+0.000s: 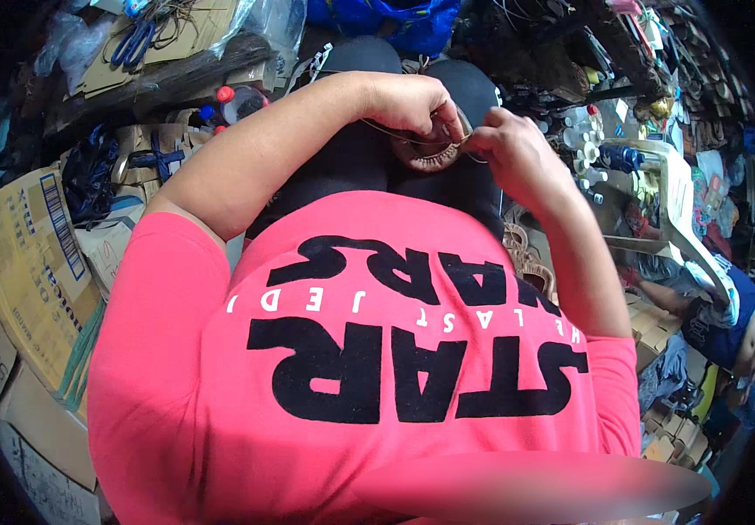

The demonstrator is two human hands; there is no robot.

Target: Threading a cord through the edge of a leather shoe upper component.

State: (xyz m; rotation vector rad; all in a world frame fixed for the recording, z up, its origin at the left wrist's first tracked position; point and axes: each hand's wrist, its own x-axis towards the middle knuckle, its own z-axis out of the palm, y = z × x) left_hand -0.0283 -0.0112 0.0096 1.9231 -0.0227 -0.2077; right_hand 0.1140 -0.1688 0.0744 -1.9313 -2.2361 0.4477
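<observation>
Small brown woven sandal piece (430, 156) rests on the lap, pinched between both hands. Left hand (412, 103) clamps its top edge; right hand (510, 144) pinches thin tan cord (395, 136). Looks light, floppy; grip the rim, keep cord taut.

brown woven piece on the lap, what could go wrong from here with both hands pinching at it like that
1. The left hand and right hand crowd the same edge of the brown woven piece; if a needle is in there, which I cannot tell, a fingertip could get pricked.
2. The thin thread runs loose under the left hand and could snag or tangle.
3. The piece rests only on the dark-clothed knees, so it may slide off into the clutter.
</observation>
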